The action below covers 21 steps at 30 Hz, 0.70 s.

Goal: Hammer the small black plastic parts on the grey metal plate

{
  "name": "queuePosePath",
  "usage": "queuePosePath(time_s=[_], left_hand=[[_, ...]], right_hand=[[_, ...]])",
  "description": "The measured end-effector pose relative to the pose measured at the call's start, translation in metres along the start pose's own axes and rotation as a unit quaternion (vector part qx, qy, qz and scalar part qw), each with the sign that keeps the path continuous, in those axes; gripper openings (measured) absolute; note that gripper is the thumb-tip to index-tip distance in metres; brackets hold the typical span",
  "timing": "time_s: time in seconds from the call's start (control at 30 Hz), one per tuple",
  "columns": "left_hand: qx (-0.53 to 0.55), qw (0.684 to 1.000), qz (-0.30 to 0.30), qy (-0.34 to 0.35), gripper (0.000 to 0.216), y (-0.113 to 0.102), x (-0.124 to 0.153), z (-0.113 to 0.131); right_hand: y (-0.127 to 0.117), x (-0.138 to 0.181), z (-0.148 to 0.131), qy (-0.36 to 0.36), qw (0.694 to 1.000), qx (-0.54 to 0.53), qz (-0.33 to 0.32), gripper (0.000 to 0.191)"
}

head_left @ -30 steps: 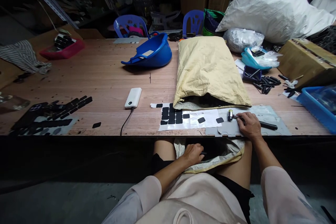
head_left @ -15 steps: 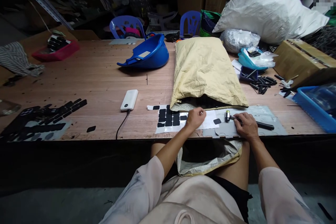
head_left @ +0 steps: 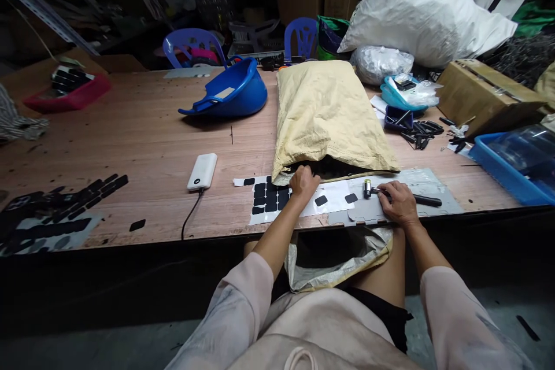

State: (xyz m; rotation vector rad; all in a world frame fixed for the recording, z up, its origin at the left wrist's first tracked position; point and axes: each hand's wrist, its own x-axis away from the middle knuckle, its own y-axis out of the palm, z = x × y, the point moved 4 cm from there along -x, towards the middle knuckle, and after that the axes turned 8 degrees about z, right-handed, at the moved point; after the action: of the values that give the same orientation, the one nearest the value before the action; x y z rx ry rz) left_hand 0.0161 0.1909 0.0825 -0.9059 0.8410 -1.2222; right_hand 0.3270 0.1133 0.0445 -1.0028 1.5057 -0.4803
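Note:
My left hand (head_left: 303, 183) rests with curled fingers on a white sheet (head_left: 333, 196) that carries several black pads (head_left: 269, 199), right at the open mouth of a yellow woven sack (head_left: 325, 113). What its fingers hold, if anything, is hidden. My right hand (head_left: 398, 203) grips a small hammer (head_left: 392, 194) with a black handle, laid on a grey flat panel (head_left: 416, 199) at the table's front edge. A second sack (head_left: 342, 260) lies open in my lap below the table.
A white power bank (head_left: 202, 171) with a cable lies left of the sheet. A blue plastic basket (head_left: 229, 92), a red tray (head_left: 69, 95), black parts (head_left: 56, 208) at the left, a cardboard box (head_left: 481, 92), a blue crate (head_left: 515, 165) and a big white bag (head_left: 416, 11) stand around.
My left hand rose from the sack in my lap onto the table, then moved left along the pad sheet to the yellow sack's mouth. My right hand stayed on the hammer.

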Motion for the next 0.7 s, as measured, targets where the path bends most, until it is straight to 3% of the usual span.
queuePosePath(time_s=[0.1, 0.2, 0.27, 0.43, 0.7], left_hand=[[0.043, 0.995, 0.007, 0.085, 0.02, 0.001, 0.028, 0.0], [0.096, 0.972, -0.027, 0.213, 0.017, 0.015, 0.06, 0.011], [0.109, 0.96, -0.038, 0.257, 0.015, 0.027, 0.073, 0.017], [0.148, 0.953, -0.008, 0.266, 0.019, 0.044, 0.078, 0.013], [0.197, 0.945, -0.021, 0.261, 0.017, 0.049, 0.072, 0.008]], right_hand=[[0.001, 0.0, 0.0, -0.001, 1.0, 0.003, 0.003, 0.021], [0.002, 0.0, 0.001, 0.0, 1.0, 0.005, 0.004, 0.02], [0.003, 0.0, 0.002, -0.001, 1.0, 0.003, 0.003, 0.021], [0.005, 0.001, 0.004, -0.007, 1.0, 0.003, -0.003, 0.023], [-0.006, -0.004, 0.004, -0.041, 0.999, 0.0, -0.018, 0.025]])
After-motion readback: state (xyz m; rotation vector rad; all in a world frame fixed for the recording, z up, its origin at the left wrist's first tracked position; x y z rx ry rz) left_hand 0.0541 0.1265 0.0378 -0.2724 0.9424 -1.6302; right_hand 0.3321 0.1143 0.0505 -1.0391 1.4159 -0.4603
